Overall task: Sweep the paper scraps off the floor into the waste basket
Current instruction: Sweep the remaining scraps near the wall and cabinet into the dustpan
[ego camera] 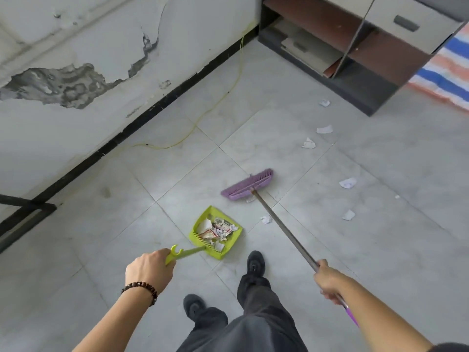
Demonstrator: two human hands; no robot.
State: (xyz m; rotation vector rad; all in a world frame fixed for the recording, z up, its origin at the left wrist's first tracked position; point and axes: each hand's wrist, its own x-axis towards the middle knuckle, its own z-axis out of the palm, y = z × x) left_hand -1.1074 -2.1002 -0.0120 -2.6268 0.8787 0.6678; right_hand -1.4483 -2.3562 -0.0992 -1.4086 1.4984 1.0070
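Observation:
My left hand grips the handle of a lime-green dustpan, which rests on the tiled floor and holds a heap of crumpled paper. My right hand is closed around the metal pole of a broom whose purple head sits on the floor just beyond the dustpan. One scrap lies beside the pole, another peeks from under the broom head. Several more white scraps lie scattered to the right, such as the scrap and the scrap. No waste basket is in view.
A wall with peeling paint and a black baseboard runs along the left, with a thin yellow cable on the floor. A dark cabinet stands at the back right beside striped sheeting. My black shoes stand near the dustpan.

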